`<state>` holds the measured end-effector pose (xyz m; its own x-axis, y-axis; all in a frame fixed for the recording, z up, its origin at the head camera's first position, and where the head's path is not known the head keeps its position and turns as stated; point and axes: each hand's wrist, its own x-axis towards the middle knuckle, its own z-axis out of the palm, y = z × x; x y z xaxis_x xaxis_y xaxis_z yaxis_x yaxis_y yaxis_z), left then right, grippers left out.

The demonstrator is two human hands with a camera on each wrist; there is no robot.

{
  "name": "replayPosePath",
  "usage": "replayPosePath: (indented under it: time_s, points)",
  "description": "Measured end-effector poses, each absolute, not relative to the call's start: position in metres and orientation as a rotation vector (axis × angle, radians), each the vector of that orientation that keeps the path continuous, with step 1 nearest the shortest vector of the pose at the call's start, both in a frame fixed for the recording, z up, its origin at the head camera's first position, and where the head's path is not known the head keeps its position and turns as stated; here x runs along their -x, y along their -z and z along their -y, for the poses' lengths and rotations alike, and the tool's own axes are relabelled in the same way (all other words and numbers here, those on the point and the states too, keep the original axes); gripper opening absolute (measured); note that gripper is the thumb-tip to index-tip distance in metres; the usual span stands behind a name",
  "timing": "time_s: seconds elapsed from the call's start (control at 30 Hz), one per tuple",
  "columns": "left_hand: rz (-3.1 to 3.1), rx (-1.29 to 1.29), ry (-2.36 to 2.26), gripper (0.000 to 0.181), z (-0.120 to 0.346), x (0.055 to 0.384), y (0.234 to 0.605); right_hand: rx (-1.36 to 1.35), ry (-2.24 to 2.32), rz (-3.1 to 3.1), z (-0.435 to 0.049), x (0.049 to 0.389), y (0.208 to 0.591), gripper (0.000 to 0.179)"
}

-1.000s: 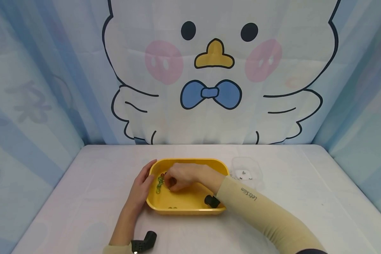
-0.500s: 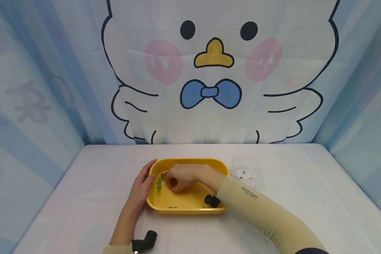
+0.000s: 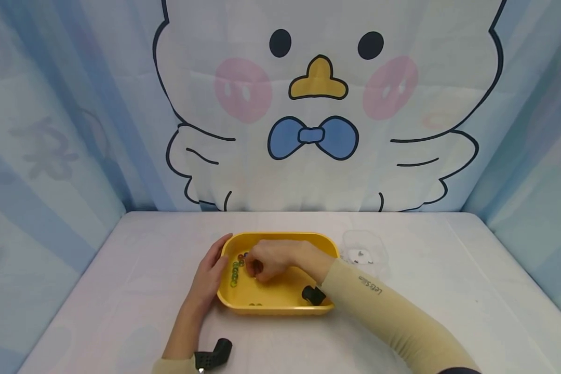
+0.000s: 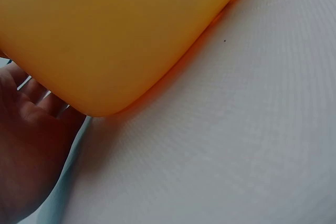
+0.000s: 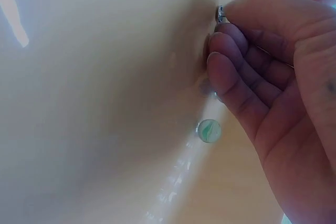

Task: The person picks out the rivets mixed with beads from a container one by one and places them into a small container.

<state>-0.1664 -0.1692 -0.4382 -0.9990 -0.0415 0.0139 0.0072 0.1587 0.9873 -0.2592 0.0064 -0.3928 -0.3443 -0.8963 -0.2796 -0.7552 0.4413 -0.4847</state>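
Observation:
My right hand (image 3: 271, 259) reaches down into the yellow tray (image 3: 285, 293), toward its left part. In the right wrist view, its thumb and forefinger pinch a tiny silvery piece (image 5: 220, 14), too small to make out fully; the other fingers curl inward. Beside the fingertips runs a row of green and yellowish glass marbles (image 3: 235, 275), with a red marble (image 3: 240, 256) and a blue one at the far end. Another clear marble with a green swirl (image 5: 209, 131) lies below the hand. My left hand (image 3: 209, 272) rests along the tray's left outer wall, fingers extended, thumb at the rim.
To the tray's right stands a clear plastic box (image 3: 378, 249) with several tiny silvery bits (image 3: 361, 257) inside. Two marbles (image 3: 255, 305) lie by the tray's near wall. A black wrist camera (image 3: 313, 295) on the right arm overlaps the tray's near right corner.
Several marbles in the row have shifted slightly toward the near side. Both hands keep almost the same place on and in the tray.

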Motion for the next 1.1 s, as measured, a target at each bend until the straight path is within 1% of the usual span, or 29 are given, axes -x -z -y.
replayPosePath:
  time_s: [0.63,1.1]
  points:
    - [2.359,-0.042,2.019,0.051,0.1682,0.1677,0.4398,1.416,0.318,-2.205,-0.0070,0.2582,0.3895,0.009]
    - [2.354,-0.028,2.019,0.050,0.1682,0.1662,0.4391,1.396,0.449,-2.201,-0.0123,0.2620,0.3869,0.010]
